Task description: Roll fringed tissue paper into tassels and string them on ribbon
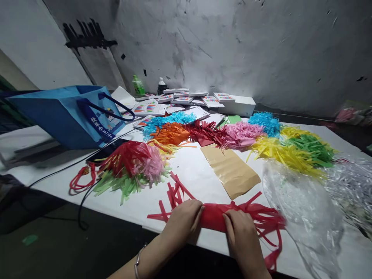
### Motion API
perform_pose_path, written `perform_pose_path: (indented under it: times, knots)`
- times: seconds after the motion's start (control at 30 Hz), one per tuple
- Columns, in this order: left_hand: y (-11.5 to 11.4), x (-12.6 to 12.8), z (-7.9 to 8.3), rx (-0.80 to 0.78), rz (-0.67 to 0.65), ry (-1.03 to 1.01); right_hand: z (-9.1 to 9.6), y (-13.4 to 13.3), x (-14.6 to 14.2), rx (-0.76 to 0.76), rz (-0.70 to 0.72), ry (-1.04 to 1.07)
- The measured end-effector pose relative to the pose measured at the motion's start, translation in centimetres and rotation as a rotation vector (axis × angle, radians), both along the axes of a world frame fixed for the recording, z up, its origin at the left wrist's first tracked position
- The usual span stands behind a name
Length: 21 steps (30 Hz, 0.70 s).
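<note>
A piece of red fringed tissue paper (pixel 213 217) lies at the front edge of the white table, its uncut middle band between my hands and cut strips spreading out at both sides. My left hand (pixel 186 217) grips the left end of the band, fingers curled round it. On the right part of the band my right hand (pixel 240 228) is closed in the same way, thumb on top. Some strips on the right droop over the table edge. Just behind lies a flat brown paper sheet (pixel 232 170). The fingertips under the paper are hidden.
Fringed bundles in red (pixel 124 157), orange (pixel 171 133), pink (pixel 242 135), yellow (pixel 285 155) and green (pixel 310 149) lie around. Clear plastic bags (pixel 305 209) cover the right side. A blue gift bag (pixel 66 116), a black cable (pixel 83 207) and flat white packs (pixel 181 100) stand or lie further off.
</note>
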<state>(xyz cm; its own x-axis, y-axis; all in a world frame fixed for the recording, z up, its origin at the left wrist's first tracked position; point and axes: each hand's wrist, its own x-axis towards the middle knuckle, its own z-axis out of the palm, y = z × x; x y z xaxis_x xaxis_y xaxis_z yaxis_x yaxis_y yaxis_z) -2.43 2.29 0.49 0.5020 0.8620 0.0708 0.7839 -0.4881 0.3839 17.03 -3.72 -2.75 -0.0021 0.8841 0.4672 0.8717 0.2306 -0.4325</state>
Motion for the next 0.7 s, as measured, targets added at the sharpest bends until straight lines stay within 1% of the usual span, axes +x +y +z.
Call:
perform_pose_path:
  times: [0.1, 0.17, 0.2, 0.27, 0.33, 0.37, 0.4, 0.43, 0.5, 0.53, 0.57, 0.63, 0.7]
  knots:
    - [0.7, 0.9, 0.7, 0.001, 0.057, 0.200, 0.5, 1.2, 0.0, -0.123, -0.053, -0.051]
    - [0.8, 1.3, 0.9, 0.000, 0.077, 0.254, 0.9, 1.8, 0.4, -0.167, -0.068, -0.099]
    - [0.9, 1.3, 0.9, -0.001, 0.083, 0.266, 1.1, 2.0, 0.7, -0.162, -0.077, -0.137]
    - [1.0, 1.5, 0.7, -0.002, 0.092, 0.277, 1.6, 2.0, 1.3, -0.082, -0.133, -0.241]
    - [1.1, 1.6, 0.4, 0.001, 0.092, 0.280, 2.2, 1.5, 1.7, 0.059, -0.226, -0.355]
    - [1.1, 1.7, 0.3, 0.003, 0.091, 0.281, 2.4, 1.1, 1.7, 0.151, -0.248, -0.393]
    - [1.1, 1.7, 0.2, 0.005, 0.090, 0.280, 2.5, 0.7, 1.6, 0.244, -0.222, -0.411]
    - [1.2, 1.8, 0.2, 0.008, 0.088, 0.280, 2.5, 0.3, 1.3, 0.323, -0.146, -0.412]
    - [1.3, 1.6, 0.2, 0.018, 0.076, 0.272, 2.2, -0.4, 0.5, 0.396, 0.076, -0.398]
    - [1.4, 1.4, 0.3, 0.023, 0.067, 0.266, 1.9, -0.6, 0.1, 0.385, 0.168, -0.391]
    - [1.5, 1.1, 0.5, 0.023, 0.060, 0.263, 1.6, -0.8, -0.2, 0.356, 0.227, -0.390]
    - [1.7, 0.3, 0.8, 0.046, 0.072, 0.249, 0.8, -1.0, -0.6, 0.299, 0.260, -0.400]
    - [1.6, -0.5, 1.0, 0.165, 0.106, 0.176, 0.1, -1.2, -0.6, 0.289, 0.266, -0.409]
